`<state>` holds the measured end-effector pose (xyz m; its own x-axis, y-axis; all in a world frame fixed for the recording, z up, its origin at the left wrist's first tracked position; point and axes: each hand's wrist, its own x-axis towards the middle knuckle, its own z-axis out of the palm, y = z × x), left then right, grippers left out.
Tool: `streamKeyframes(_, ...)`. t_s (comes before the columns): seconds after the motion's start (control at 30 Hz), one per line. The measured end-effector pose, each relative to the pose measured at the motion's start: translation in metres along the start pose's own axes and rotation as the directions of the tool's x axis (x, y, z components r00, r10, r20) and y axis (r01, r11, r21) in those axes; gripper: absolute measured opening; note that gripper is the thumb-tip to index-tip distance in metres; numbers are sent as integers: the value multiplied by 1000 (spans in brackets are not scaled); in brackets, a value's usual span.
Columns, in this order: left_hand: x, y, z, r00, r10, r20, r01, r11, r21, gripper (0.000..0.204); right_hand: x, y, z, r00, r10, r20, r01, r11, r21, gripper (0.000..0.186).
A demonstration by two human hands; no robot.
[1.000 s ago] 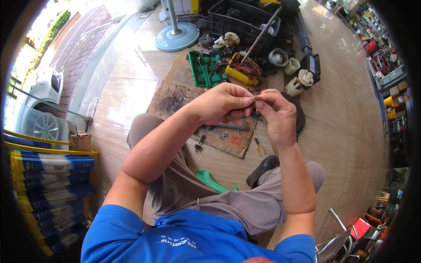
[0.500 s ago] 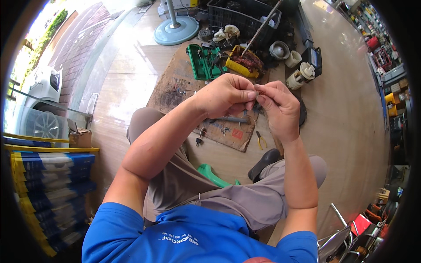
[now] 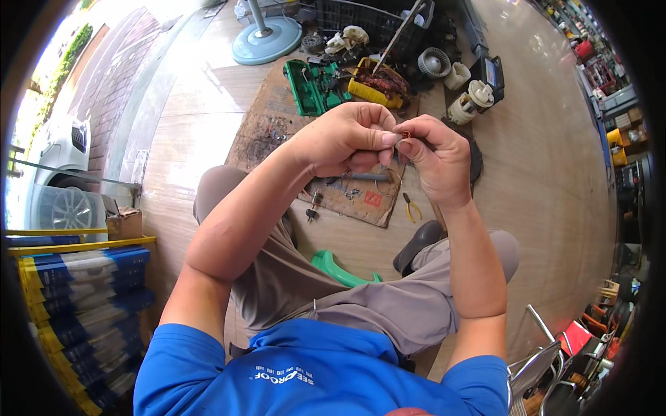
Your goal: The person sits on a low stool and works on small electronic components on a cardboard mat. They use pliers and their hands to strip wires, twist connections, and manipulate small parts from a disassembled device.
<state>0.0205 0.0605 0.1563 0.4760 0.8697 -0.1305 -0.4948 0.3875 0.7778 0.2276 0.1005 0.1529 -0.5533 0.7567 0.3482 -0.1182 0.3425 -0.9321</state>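
Note:
Both hands meet in front of me, raised over a stained cardboard sheet (image 3: 263,139), with their fingertips almost touching. Between the thumb and forefinger of my right hand (image 3: 440,159) is a tiny reddish, copper-coloured piece (image 3: 405,134), too small to name. My left hand (image 3: 350,139) is closed, its thumb pressed to the forefinger right beside that piece; what it pinches is hidden. Under the hands, a grey rod-like tool (image 3: 368,177) and small metal bits (image 3: 352,195) lie on the cardboard. Yellow-handled pliers (image 3: 413,208) rest on the floor to the right.
Beyond the hands sit an open green tool case (image 3: 312,90), a yellow container of reddish wire (image 3: 378,87), a white pump-like part (image 3: 472,102) and a black crate (image 3: 347,17). A green curved piece (image 3: 336,269) lies between my legs. Boxes (image 3: 90,291) are stacked at left.
The view has shifted slightly, so the floor items appear a little higher. Both hands keep their pinch together; the reddish piece shows more clearly at the right fingertips.

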Motion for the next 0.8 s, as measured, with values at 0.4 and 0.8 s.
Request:
streamKeyframes(0.4,3,-5,2,991,103,91,-98,994,-53,23,-3,-7,11,992,128,-20,-119,959,259,16)
streamKeyframes(0.8,10,-11,-3,995,92,45,-87,991,-105,18,4,0,10,986,152,-67,-113,910,399,20)
